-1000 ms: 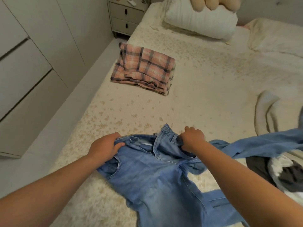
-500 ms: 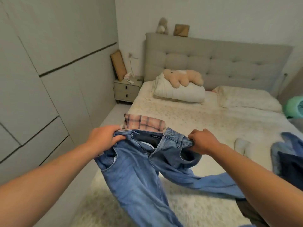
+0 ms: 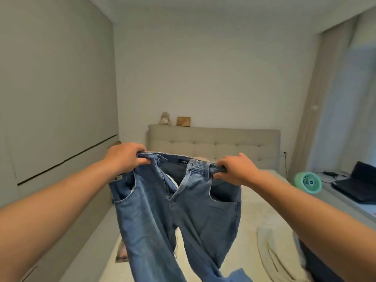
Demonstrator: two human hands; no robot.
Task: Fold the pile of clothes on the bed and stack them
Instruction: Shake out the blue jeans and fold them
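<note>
A pair of blue jeans (image 3: pixel 179 216) hangs in the air in front of me, fly open, legs dangling toward the bed (image 3: pixel 262 212). My left hand (image 3: pixel 125 157) grips the waistband at its left end. My right hand (image 3: pixel 234 169) grips the waistband at its right end. A corner of the folded pink plaid garment (image 3: pixel 122 254) peeks out on the bed behind the left leg. A cream garment (image 3: pixel 270 251) and a dark one (image 3: pixel 311 259) lie at the lower right of the bed, partly behind my right arm.
A padded headboard (image 3: pixel 213 145) stands at the far end of the bed. Grey wardrobe doors (image 3: pixel 55 119) line the left wall. A green fan (image 3: pixel 308 182) and a black laptop (image 3: pixel 358 186) sit on the ledge at right.
Both hands have lifted the jeans by the waistband from the bed to chest height and spread it wide. The view has tilted up toward the wall.
</note>
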